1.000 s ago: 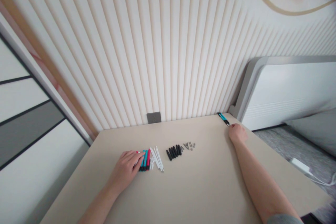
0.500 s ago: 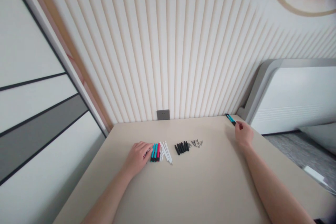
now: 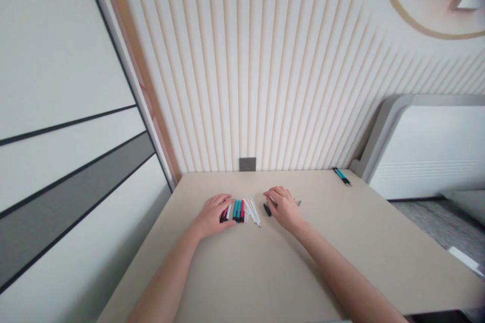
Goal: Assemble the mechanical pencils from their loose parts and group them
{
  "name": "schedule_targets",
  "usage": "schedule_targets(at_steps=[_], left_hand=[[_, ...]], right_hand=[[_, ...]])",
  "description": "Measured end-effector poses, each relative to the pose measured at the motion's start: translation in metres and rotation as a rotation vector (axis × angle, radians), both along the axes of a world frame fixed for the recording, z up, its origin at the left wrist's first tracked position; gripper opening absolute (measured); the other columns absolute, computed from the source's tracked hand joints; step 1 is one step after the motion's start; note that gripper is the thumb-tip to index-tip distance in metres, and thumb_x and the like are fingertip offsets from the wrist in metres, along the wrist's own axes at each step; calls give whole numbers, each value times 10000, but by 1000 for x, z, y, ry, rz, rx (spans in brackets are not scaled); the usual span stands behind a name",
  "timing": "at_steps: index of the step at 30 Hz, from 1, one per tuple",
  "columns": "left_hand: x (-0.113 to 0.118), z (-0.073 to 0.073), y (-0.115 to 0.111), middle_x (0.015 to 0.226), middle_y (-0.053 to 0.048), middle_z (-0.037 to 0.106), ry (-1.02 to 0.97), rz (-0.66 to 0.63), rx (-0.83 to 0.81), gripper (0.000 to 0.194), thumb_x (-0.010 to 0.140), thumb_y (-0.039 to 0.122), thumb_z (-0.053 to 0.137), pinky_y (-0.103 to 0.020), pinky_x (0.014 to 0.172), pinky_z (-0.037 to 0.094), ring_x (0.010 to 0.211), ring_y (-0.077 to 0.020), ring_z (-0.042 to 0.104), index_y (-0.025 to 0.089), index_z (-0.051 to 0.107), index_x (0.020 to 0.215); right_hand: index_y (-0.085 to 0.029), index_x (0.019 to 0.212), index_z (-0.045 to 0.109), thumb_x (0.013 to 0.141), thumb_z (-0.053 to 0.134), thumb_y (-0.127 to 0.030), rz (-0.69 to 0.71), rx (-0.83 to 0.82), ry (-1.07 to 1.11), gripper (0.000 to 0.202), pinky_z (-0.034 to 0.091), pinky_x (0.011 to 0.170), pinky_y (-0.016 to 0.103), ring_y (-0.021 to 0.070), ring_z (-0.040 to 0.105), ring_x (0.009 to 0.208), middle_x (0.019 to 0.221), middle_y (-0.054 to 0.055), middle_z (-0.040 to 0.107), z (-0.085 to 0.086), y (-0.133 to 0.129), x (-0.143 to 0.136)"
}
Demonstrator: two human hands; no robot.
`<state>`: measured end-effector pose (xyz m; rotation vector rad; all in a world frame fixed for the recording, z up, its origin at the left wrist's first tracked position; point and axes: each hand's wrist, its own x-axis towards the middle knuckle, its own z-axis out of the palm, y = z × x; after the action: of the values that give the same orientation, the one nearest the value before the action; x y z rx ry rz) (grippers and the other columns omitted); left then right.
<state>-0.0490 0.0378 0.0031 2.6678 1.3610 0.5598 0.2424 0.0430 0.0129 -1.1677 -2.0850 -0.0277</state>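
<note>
Left hand (image 3: 211, 216) spread round barrels (image 3: 238, 210), right hand (image 3: 284, 209) at its three o'clock, hold unclear, likely picking black tubes (image 3: 267, 210); wants fine pinch.

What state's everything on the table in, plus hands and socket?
Coloured barrels: side by side
Left hand: open, at coloured barrels
White rods: loosely fanned
Black pieces: partly covered
Right hand: curled, grip unclear
Metal bits: lying loose
Pens: lying together
Wall socket: nothing plugged in
</note>
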Motion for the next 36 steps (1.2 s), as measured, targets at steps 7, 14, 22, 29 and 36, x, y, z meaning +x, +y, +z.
schedule_targets(at_steps=[7, 14, 22, 29, 36], left_hand=[[2, -6, 1, 1446, -111, 437, 6, -89, -5, 752, 749, 469, 706, -522, 1127, 230, 1343, -312, 371, 259, 406, 1406], [8, -2, 1, 1364, -98, 529, -23, -106, 0, 657, 782, 438, 684, -512, 1135, 220, 1300, -284, 438, 249, 451, 1367], [12, 11, -4, 1281, -109, 566, -45, -108, 23, 697, 757, 550, 680, -507, 1132, 233, 1233, -283, 473, 234, 483, 1346], [31, 18, -15, 1337, -139, 535, -233, -224, -61, 785, 760, 649, 624, -489, 1113, 277, 1249, -304, 459, 216, 438, 1388], [48, 20, -27, 1331, -158, 539, -345, -299, -201, 814, 781, 734, 502, -455, 1070, 357, 1241, -313, 474, 181, 458, 1377]], right_hand=[[-214, 989, 657, 909, 478, -175, 111, -61, 0, 200, 434, 810, 368, 213, 578, 901, 939, 69, 661, -27, -13, -4], [-221, 958, 660, 919, 477, -200, 106, -81, 57, 188, 441, 811, 382, 219, 584, 892, 928, 66, 665, -28, -17, -5], [-217, 982, 658, 926, 476, -202, 158, -104, 60, 191, 444, 825, 386, 221, 581, 894, 932, 67, 662, -27, -18, -6], [-244, 1211, 578, 916, 534, -226, 290, -37, -13, 299, 460, 825, 380, 225, 571, 947, 1049, 87, 638, -17, -29, -13], [-264, 1107, 626, 942, 502, -244, 365, 6, -76, 207, 432, 807, 359, 201, 574, 941, 1039, 74, 637, -11, -34, -20]])
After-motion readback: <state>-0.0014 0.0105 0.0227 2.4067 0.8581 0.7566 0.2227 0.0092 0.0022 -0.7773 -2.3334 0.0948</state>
